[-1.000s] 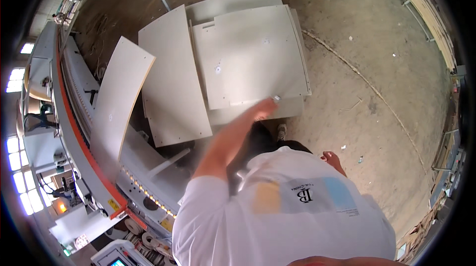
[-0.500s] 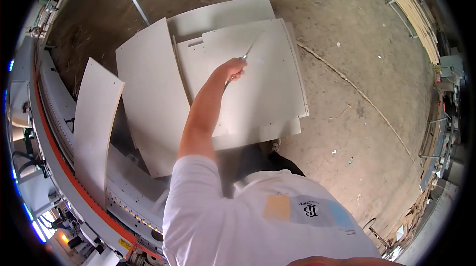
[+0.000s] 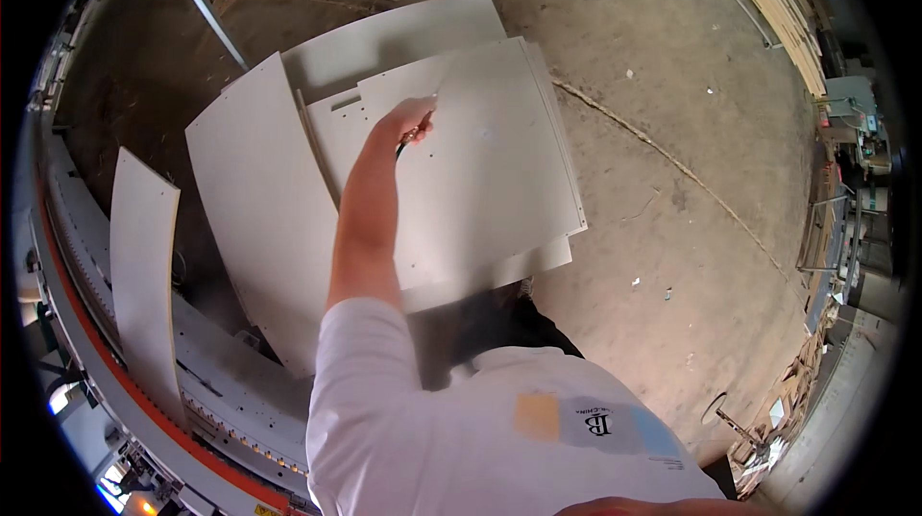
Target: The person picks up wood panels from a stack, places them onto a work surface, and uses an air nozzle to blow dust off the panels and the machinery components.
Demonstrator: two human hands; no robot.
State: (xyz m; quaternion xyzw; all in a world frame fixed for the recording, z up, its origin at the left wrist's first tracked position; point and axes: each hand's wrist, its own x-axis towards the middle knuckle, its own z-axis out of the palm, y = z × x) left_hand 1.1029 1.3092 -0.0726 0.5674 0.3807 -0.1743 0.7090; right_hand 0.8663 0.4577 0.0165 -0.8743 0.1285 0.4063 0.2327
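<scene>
My left hand (image 3: pixel 413 120) is wrapped round a slim metal air blow gun (image 3: pixel 408 138), mostly hidden by my fingers. Its thin tip points away from me, and a dark end hangs out below my fist. Under the hand lies a large pale panel (image 3: pixel 480 160), the top one of a stack, with a slot and several small drilled holes. Another wide pale panel (image 3: pixel 254 189) lies to its left, and one more (image 3: pixel 389 40) shows at the far side. My right hand is out of view.
On the left, a narrow pale panel (image 3: pixel 144 266) leans at a long machine with an orange-red edge strip (image 3: pixel 158 420). A metal frame (image 3: pixel 206 12) stands beyond the stack. Long boards (image 3: pixel 768 7) lie at the far right, and scraps (image 3: pixel 792 401) lie lower right.
My left hand, still gripping the air blow gun, has moved left over the top panel. The whole scene has shifted left somewhat as the view turned.
</scene>
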